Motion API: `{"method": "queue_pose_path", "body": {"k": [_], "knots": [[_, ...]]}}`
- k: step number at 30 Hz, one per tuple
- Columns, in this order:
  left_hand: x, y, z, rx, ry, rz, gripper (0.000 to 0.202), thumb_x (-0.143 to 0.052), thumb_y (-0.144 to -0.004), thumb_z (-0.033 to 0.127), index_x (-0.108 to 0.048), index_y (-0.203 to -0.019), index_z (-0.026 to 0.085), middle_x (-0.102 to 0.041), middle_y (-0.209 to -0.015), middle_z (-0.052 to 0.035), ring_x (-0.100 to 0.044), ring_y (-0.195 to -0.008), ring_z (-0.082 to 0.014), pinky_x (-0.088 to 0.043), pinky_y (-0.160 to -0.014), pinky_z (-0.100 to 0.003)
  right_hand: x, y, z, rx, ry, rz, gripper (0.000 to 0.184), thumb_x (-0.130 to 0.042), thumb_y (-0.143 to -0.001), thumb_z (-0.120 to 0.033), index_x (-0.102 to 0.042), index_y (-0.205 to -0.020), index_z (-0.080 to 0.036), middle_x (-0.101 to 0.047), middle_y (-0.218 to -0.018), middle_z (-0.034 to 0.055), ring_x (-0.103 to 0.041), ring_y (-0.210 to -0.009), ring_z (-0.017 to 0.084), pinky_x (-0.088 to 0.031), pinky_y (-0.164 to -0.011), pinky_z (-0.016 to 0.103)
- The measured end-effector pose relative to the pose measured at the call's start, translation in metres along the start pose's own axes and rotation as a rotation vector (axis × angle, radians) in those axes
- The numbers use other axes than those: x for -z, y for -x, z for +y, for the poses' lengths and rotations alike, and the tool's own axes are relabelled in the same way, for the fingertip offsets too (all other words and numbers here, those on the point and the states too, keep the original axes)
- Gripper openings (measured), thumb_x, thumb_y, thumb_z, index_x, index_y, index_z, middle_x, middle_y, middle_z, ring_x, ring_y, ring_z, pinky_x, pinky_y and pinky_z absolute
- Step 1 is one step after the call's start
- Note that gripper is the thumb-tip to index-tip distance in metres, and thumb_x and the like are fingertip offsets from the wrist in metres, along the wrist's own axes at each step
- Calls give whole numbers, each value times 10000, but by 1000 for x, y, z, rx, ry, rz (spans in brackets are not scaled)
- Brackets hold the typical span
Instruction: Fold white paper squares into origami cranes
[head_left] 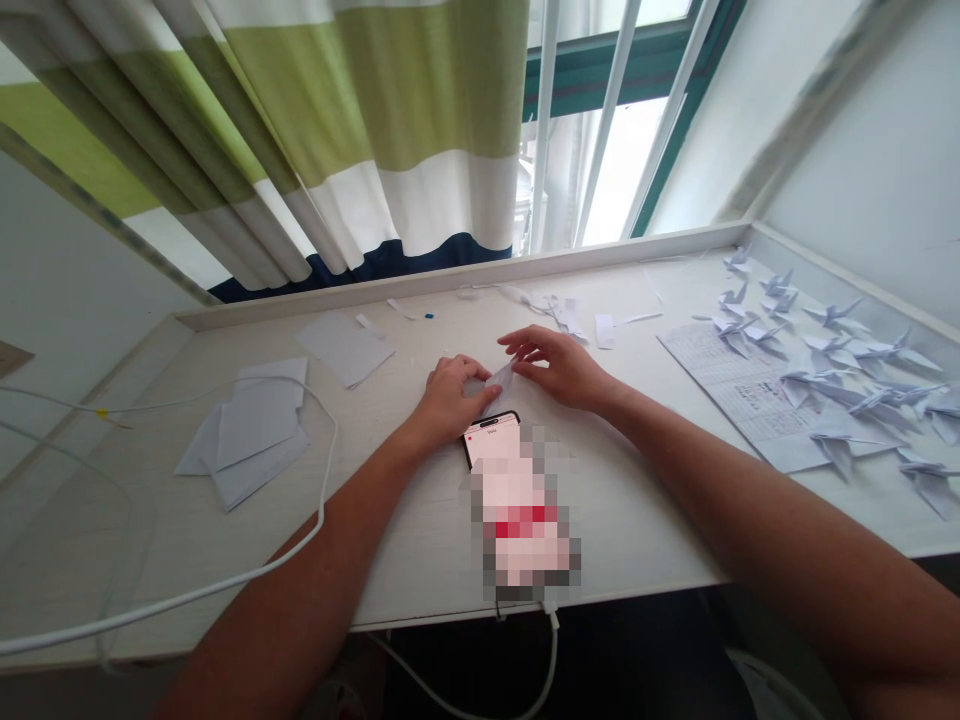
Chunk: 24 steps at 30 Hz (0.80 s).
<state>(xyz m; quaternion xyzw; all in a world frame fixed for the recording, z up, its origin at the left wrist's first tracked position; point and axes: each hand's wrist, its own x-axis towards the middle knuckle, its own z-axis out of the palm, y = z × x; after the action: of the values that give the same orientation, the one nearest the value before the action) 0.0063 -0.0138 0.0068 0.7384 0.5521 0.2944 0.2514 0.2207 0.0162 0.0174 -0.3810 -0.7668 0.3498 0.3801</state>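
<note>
My left hand (451,400) rests on the white desk, gripping a small piece of folded white paper (497,388) whose narrow end sticks out to the upper right. My right hand (559,365) hovers just beside that end, its fingers spread and close to the paper, holding nothing. Directly below both hands, a smartphone (491,440) lies on the desk, with most of its screen blurred out. Its lower end is connected to a white charging cable (551,640).
Several folded paper cranes (832,390) lie on a printed sheet (731,390) at the right. Loose white paper sheets (255,430) and a square (345,345) lie left, with paper scraps (566,315) along the back. A white cable (326,470) crosses the desk's left side.
</note>
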Motion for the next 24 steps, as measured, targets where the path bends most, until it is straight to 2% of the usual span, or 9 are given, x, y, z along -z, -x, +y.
{"method": "queue_pose_path", "body": {"k": [2,4,6,8,10,15,24], "knots": [[-1,0,0,57,175,-23,225,-746,-826,431,-737,-859,209,-727,-874,-38,-638,-855,-230,-506,-806,-372,-1,-1,-3,-19,-91,75,379,-680,-864,-205,-684,-1242,-222,-716,-1141,83,-704,-948,192,-602,-855,380],[-2,0,-1,110,396,-26,309,-743,-830,502,-727,-855,194,-710,-794,-21,-616,-705,-177,-482,-676,-314,-2,-2,-6,-33,-182,141,425,-720,-851,-253,-668,-1271,-211,-711,-1144,89,-704,-952,194,-602,-861,382],[-4,-1,-1,117,578,-3,358,-762,-817,537,-727,-860,184,-719,-789,-21,-616,-677,-154,-471,-651,-288,-4,-3,-8,-56,-290,137,404,-752,-840,-311,-689,-1220,-189,-730,-1094,86,-705,-941,195,-595,-878,388],[-5,-2,0,101,676,25,380,-794,-789,548,-737,-861,179,-740,-810,-30,-636,-707,-154,-484,-676,-281,-6,-2,-9,-90,-378,66,337,-771,-830,-370,-727,-1099,-172,-753,-1009,74,-704,-900,191,-589,-870,383],[-5,-2,3,97,710,33,404,-815,-762,567,-747,-851,179,-752,-808,-36,-647,-714,-159,-499,-694,-286,-7,-1,-9,-118,-403,10,310,-785,-821,-421,-747,-987,-163,-760,-927,62,-695,-834,180,-582,-830,364],[2,1,13,107,702,17,390,-862,-714,542,-772,-837,183,-754,-747,-31,-652,-682,-163,-522,-713,-309,-8,1,-13,-112,-338,12,345,-771,-833,-499,-756,-875,-157,-733,-787,39,-649,-710,153,-547,-713,315],[1,3,15,110,714,-10,373,-909,-662,515,-752,-743,186,-743,-695,-19,-652,-624,-152,-517,-656,-297,-12,1,-20,-99,-242,37,300,-748,-845,-446,-755,-774,-155,-735,-733,41,-623,-667,144,-491,-634,275]]}}
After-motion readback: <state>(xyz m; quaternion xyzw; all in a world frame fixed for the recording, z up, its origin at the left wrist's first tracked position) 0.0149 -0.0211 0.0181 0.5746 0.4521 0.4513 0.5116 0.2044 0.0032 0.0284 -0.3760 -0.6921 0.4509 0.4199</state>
